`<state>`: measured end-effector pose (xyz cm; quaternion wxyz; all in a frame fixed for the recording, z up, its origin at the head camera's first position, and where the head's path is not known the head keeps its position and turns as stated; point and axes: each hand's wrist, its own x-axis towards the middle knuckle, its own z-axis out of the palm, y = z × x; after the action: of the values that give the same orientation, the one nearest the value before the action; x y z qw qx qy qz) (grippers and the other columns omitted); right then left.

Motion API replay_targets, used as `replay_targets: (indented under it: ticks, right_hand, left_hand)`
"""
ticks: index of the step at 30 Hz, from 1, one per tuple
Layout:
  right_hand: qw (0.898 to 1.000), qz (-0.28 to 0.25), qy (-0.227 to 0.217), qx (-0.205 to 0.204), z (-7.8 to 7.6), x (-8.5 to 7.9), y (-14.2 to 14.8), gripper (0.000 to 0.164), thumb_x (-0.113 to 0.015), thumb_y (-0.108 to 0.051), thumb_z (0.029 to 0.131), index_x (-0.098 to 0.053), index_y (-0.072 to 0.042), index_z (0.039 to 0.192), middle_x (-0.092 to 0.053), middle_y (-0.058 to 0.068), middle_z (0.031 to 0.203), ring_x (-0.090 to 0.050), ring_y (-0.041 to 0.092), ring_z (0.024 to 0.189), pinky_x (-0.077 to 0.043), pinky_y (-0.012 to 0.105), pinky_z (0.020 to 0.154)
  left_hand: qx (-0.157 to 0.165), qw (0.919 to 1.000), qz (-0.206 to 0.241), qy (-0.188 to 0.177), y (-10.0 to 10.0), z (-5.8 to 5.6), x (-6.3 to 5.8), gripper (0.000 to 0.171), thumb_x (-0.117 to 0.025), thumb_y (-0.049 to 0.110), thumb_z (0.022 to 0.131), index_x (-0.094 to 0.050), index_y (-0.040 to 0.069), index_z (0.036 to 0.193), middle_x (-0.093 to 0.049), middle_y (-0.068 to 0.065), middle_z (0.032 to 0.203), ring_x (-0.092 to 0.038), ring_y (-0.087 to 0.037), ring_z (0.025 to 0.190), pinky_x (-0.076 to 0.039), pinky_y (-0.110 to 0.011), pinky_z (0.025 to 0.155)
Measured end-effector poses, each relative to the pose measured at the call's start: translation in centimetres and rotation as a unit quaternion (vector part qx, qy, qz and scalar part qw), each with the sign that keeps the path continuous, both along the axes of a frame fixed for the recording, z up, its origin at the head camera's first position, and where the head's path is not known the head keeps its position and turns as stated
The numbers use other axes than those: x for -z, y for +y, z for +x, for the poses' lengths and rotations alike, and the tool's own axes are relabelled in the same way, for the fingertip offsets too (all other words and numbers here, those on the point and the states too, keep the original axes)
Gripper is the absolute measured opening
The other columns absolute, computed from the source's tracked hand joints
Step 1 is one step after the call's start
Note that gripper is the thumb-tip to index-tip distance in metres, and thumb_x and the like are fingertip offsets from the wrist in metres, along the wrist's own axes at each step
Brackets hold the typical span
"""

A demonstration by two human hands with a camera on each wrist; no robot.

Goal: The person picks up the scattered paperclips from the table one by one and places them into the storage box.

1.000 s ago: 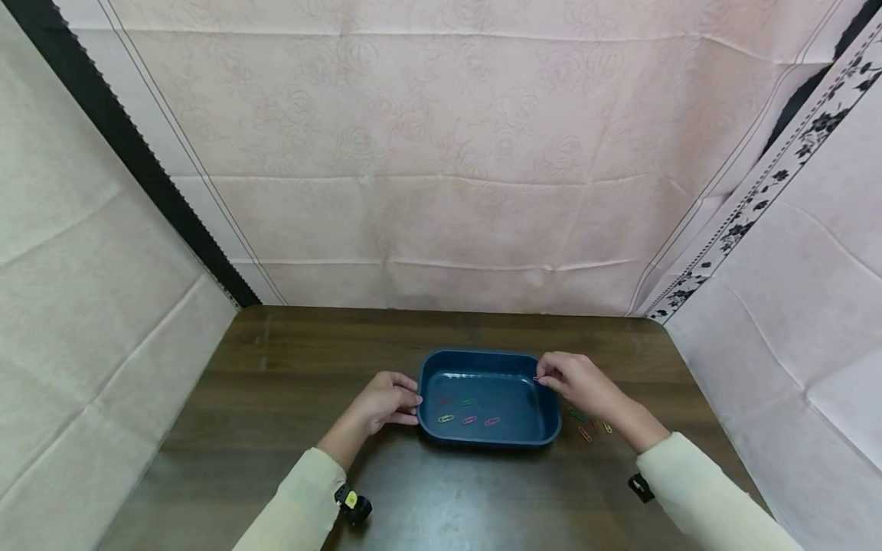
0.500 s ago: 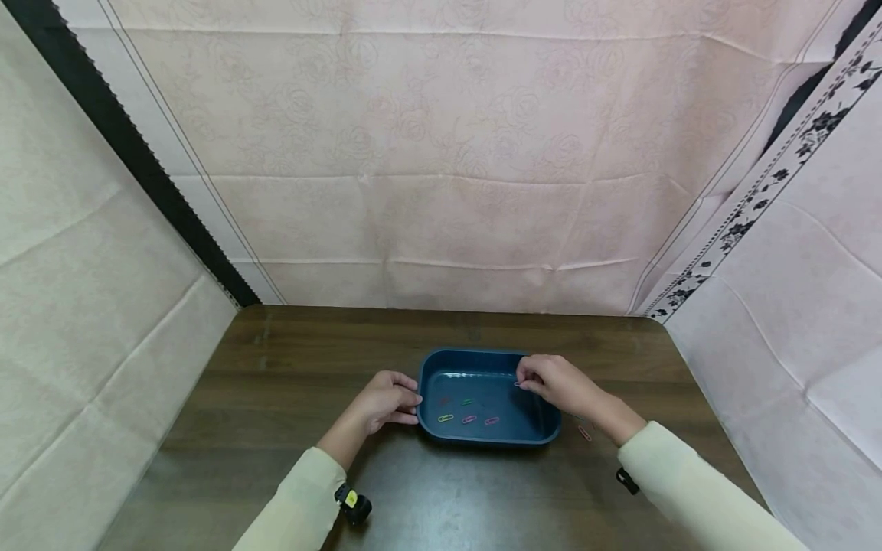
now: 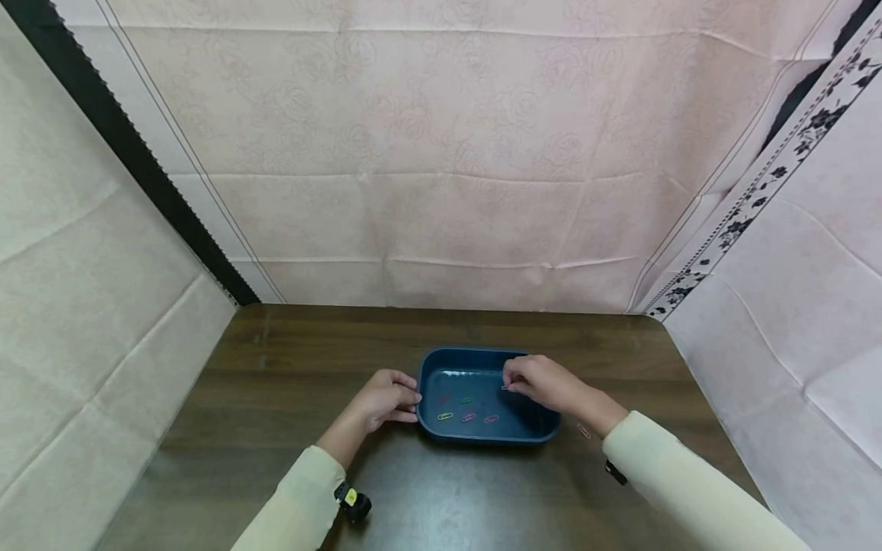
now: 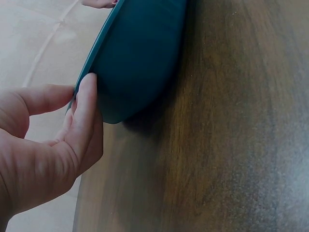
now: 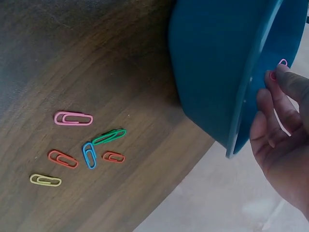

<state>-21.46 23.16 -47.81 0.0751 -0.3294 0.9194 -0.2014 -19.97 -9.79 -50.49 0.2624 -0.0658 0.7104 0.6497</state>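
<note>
A dark blue plastic tray (image 3: 482, 440) sits on the brown wooden table. My left hand (image 3: 387, 402) pinches its left rim (image 4: 100, 41), thumb on one side and fingers against the outer wall. Over the right part of the tray, my right hand (image 3: 547, 383) pinches a pink paper clip (image 5: 283, 62) between thumb and forefinger. On the tray floor lie several paper clips, among them a yellow clip (image 3: 445, 416), a green clip (image 3: 465, 401) and a pink clip (image 3: 491, 419).
Right of the tray, several loose paper clips lie on the table: a pink clip (image 5: 73, 118), a green clip (image 5: 109, 137), a blue clip (image 5: 89, 155), a yellow clip (image 5: 46, 180) and red ones (image 5: 63, 158). Pale cloth (image 3: 441, 191) hangs behind the table and at both sides.
My right hand has moved left from the tray's right rim to over its inside, carrying the pink paper clip. The left hand and the tray have stayed put.
</note>
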Motion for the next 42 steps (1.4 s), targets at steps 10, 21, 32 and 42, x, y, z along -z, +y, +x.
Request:
replay_targets:
  ticks: [10, 21, 32, 42]
  right_hand:
    - [0.999, 0.013, -0.041, -0.021, -0.8, 0.7, -1.3, 0.007, -0.069, -0.011, 0.099, -0.067, -0.015, 0.094, -0.064, -0.005, 0.086, -0.056, 0.008, 0.077, -0.052, 0.020, 0.068]
    - [0.996, 0.058, -0.059, -0.026, -1.3, 1.0, -3.0, 0.008, -0.071, -0.010, 0.098, -0.067, -0.013, 0.091, -0.061, -0.006, 0.080, -0.053, 0.007, 0.070, -0.049, 0.021, 0.064]
    - [0.992, 0.094, -0.079, -0.025, -1.7, 1.4, -4.0, 0.009, -0.071, -0.009, 0.097, -0.067, -0.013, 0.090, -0.056, -0.007, 0.074, -0.052, 0.008, 0.067, -0.048, 0.022, 0.064]
    - [0.990, 0.107, -0.090, -0.026, -2.0, 1.9, -4.4, 0.006, -0.070, -0.007, 0.098, -0.070, -0.012, 0.093, -0.064, -0.003, 0.083, -0.053, 0.009, 0.070, -0.051, 0.024, 0.068]
  left_hand:
    - [0.004, 1.0000, -0.002, 0.000, -0.2, -0.1, 0.0, 0.027, -0.064, -0.001, 0.098, -0.058, -0.008, 0.123, -0.064, -0.019, 0.098, -0.067, -0.022, 0.078, -0.067, -0.038, 0.074]
    - [0.005, 1.0000, -0.005, 0.001, -0.1, -0.2, 0.0, 0.027, -0.065, 0.000, 0.098, -0.058, -0.007, 0.123, -0.064, -0.019, 0.098, -0.068, -0.022, 0.078, -0.067, -0.037, 0.073]
    - [0.000, 1.0000, -0.005, 0.001, -0.1, -0.2, 0.1, 0.026, -0.065, 0.000, 0.098, -0.058, -0.007, 0.123, -0.065, -0.019, 0.097, -0.068, -0.021, 0.077, -0.067, -0.037, 0.073]
    - [0.003, 1.0000, -0.002, 0.002, 0.0, 0.0, 0.0, 0.027, -0.065, -0.002, 0.098, -0.057, -0.009, 0.123, -0.065, -0.020, 0.097, -0.067, -0.021, 0.076, -0.067, -0.038, 0.074]
